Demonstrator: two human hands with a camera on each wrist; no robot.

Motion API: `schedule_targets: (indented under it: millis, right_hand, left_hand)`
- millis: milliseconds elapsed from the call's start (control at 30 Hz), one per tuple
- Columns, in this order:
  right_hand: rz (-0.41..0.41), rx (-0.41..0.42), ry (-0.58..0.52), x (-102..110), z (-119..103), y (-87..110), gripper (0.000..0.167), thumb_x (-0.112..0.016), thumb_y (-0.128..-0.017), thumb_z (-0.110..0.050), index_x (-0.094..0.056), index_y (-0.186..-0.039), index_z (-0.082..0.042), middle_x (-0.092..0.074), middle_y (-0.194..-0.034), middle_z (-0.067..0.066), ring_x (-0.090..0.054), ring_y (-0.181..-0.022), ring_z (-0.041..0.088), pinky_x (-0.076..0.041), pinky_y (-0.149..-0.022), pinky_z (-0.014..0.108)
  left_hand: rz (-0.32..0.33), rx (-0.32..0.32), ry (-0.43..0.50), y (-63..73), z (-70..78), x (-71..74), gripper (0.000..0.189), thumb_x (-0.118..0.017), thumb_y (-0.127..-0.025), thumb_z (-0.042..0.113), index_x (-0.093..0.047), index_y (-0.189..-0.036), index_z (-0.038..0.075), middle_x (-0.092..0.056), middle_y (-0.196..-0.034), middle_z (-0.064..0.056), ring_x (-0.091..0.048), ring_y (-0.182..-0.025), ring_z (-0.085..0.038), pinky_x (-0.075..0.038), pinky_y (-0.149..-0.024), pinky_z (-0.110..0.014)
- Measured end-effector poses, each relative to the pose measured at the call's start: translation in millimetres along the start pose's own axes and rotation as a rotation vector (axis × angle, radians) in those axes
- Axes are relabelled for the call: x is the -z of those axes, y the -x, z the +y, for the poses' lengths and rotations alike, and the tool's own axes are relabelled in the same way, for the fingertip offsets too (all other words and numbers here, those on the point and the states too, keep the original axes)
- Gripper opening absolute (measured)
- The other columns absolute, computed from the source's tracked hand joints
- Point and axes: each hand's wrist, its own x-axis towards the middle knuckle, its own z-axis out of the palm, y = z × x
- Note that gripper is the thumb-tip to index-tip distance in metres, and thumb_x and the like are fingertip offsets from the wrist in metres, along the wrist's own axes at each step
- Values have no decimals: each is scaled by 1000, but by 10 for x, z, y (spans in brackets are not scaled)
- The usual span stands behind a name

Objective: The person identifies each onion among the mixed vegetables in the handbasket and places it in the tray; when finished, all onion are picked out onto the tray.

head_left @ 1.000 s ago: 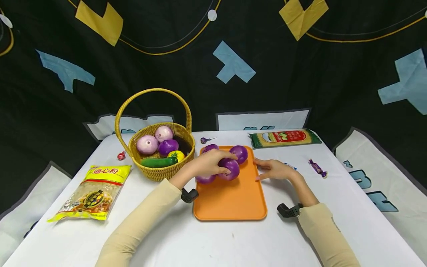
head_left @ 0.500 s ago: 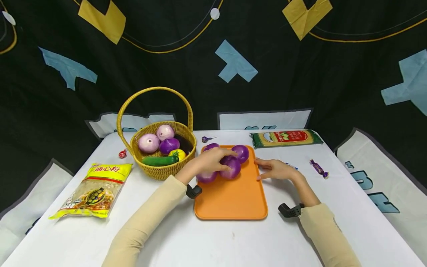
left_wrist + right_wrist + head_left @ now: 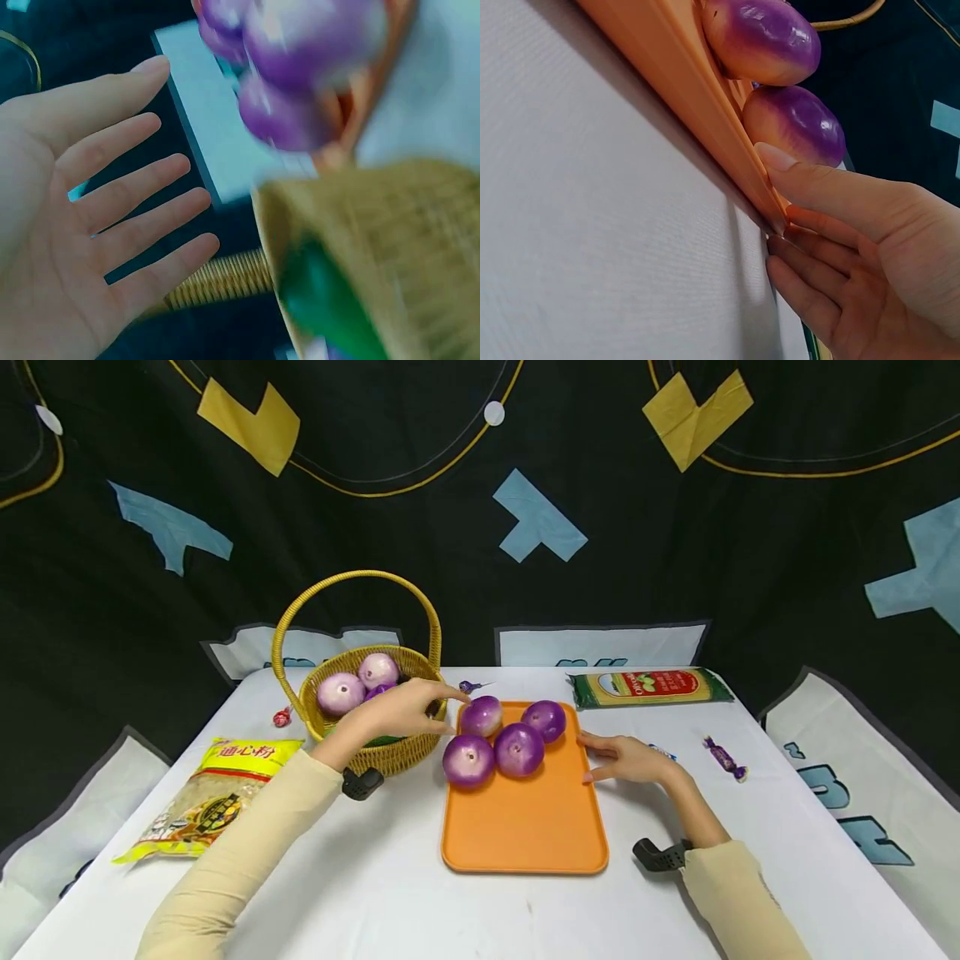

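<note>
Several purple onions (image 3: 519,750) sit together on the far half of an orange tray (image 3: 525,835). My left hand (image 3: 397,708) hangs over the right side of a wicker basket (image 3: 401,758), just left of the onions, with nothing in it. Its fingers are extended and spread in the left wrist view (image 3: 112,202). My right hand (image 3: 630,760) rests its thumb and fingertips against the tray's right edge. In the right wrist view, the thumb (image 3: 817,180) lies along the rim, and the other fingers touch near it, not wrapped round.
Pale onions (image 3: 341,693) lie in the basket; my left hand hides part of its contents. A yellow pasta bag (image 3: 217,793) is at left, a green spaghetti pack (image 3: 652,687) at back right. Wrapped candies (image 3: 725,757) and a lollipop (image 3: 282,717) lie about.
My left hand has let go of a purple onion on the tray and moved left to over the basket, its fingers opening. The right hand stays at the tray's edge.
</note>
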Motion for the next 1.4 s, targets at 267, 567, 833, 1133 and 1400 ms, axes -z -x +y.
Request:
schedule_targets:
  millis: [267, 567, 833, 1133, 1400]
  right_hand:
    - [26, 1, -25, 11, -8, 60, 74, -72, -87, -29, -38, -145, 1, -34, -150, 18, -30, -138, 39, -23, -110, 57]
    - [38, -1, -7, 63, 19, 56, 75, -72, -87, -30, -36, -146, 0, -36, -150, 16, -32, -138, 37, -24, -111, 54]
    - [32, 24, -19, 73, 5, 50, 75, -71, -88, -30, -36, -146, 0, -36, -150, 17, -35, -136, 37, -25, -110, 53]
    - [16, 54, -38, 3, 25, 27, 71, -70, -89, -27, -38, -145, 0, -33, -151, 17, -31, -138, 39, -25, -110, 55]
    - [16, 37, -47, -27, 40, 31, 71, -71, -88, -28, -39, -146, -1, -34, -151, 15, -28, -139, 38, -22, -111, 57]
  left_hand:
    - [-11, 157, -49, 177, -449, 269, 47, -76, -84, 15, -61, -127, 3, -63, -118, -16, -58, -104, -30, -49, -94, -45]
    - [-71, 283, -86, 102, -762, 422, 47, -74, -85, 13, -61, -128, 3, -57, -130, -20, -48, -123, -39, -37, -105, -52]
    - [-98, 321, -49, 52, -992, 458, 47, -75, -82, 9, -62, -127, 3, -58, -130, -18, -51, -119, -41, -42, -100, -53]
    - [-231, 446, 54, 122, -1119, 285, 52, -74, -84, 9, -57, -133, 7, -49, -134, -23, -46, -121, -39, -36, -105, -52]
    - [-251, 516, 12, 96, -1089, 209, 58, -75, -82, 2, -55, -135, 10, -49, -135, -22, -45, -121, -36, -36, -105, -53]
